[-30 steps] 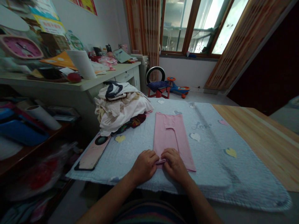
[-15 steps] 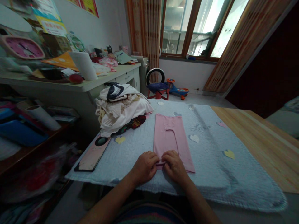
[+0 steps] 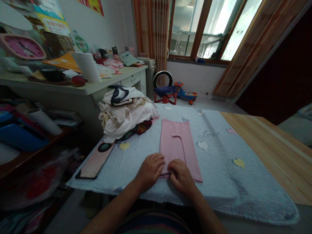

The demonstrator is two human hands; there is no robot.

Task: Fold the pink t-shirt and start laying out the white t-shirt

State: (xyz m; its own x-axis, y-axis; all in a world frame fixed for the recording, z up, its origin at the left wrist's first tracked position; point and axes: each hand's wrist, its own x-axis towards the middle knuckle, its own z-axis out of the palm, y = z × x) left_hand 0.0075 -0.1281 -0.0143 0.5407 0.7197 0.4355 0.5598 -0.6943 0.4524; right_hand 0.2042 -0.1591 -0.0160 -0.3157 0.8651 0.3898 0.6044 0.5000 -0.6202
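Soft pink cloth garment (image 3: 168, 144) lies flat, roughly rectangular, on the light-blue quilted mat with heart patches (image 3: 219, 178), right in front of the person. Probably spread on that open, padded stretch so the layers sit smooth and both hands reach the near edge easily.

Left hand (image 3: 151, 169) rests at the garment's near left corner, fingers closed together with the tips on the cloth; likely steadying that side. Thumb isn't clear, so can't tell if it pinches or just presses. Right hand (image 3: 180, 175) is just beside it, fingers curled, narrow grip, thumb and fingertips seemingly pinching the near hem; apparently keeps the edge in line.

Crumpled pile of white and beige clothes (image 3: 131, 113) sits far left, apart from the garment, presumably to leave room. Dark patterned cloth (image 3: 144, 126) sticks out under it, mostly covered. Flat pink rectangular object with a black ring (image 3: 96, 161) lies near left at the mat's edge, out of the hands' way; can't confirm what it is.

Hard to see: palms face down, so contact underneath is hidden. Part of the near hem is behind the fingers. Garment type and layer count unclear. Wood-grain tabletop (image 3: 275, 146) at right is partly under the mat.
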